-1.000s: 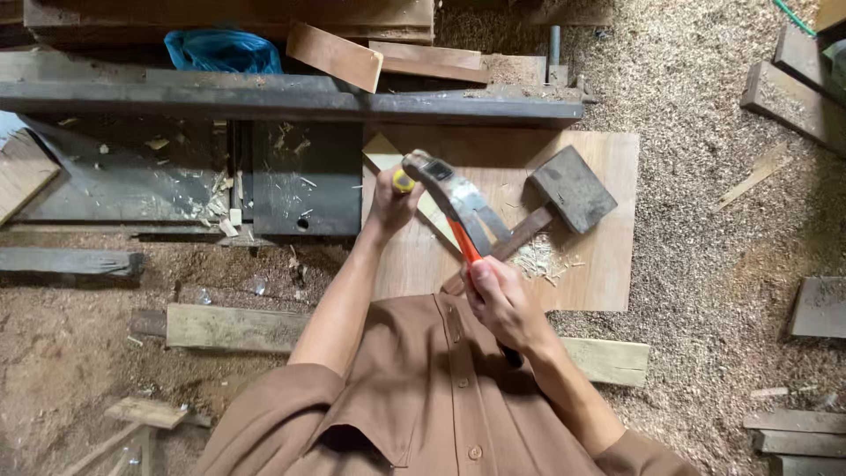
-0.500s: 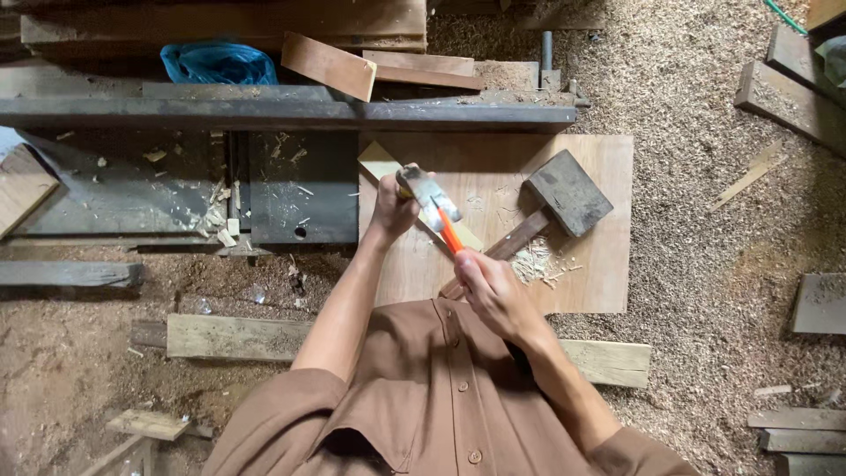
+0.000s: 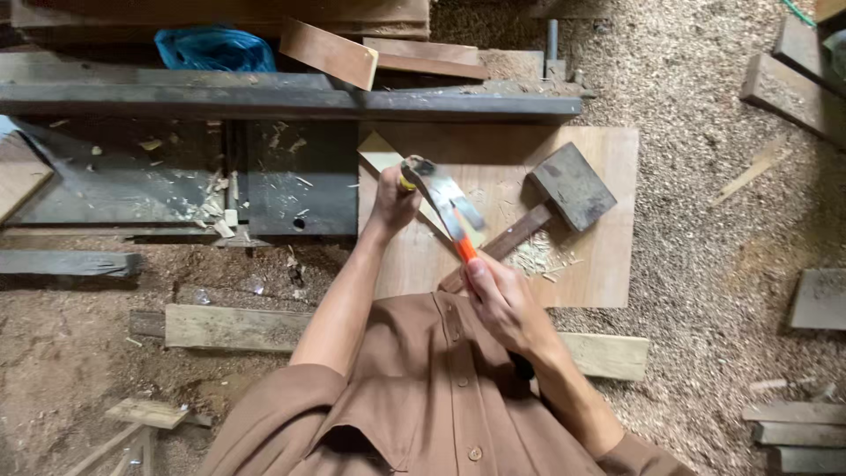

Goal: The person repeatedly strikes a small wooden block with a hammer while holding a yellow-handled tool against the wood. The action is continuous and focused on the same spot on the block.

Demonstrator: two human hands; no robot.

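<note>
My left hand [image 3: 393,204] is closed around a yellow-handled chisel [image 3: 404,182], held upright on a pale wooden strip [image 3: 379,155]. The strip lies on a plywood board [image 3: 599,264]. My right hand [image 3: 500,305] grips the orange handle of a steel hammer [image 3: 443,196]. Its blurred head is right at the top of the chisel. A wooden mallet [image 3: 571,187] lies on the board just right of the hammer, with shavings beside its handle.
A dark metal beam [image 3: 291,103] runs across behind the board. A blue plastic bag [image 3: 214,48] and wood offcuts [image 3: 328,53] lie beyond it. A plank [image 3: 231,326] lies near my body. Sawdust covers the ground, with more planks at the right [image 3: 797,84].
The hammer head has swung left and down onto the chisel top. My left hand has stayed on the chisel; the mallet has not moved.
</note>
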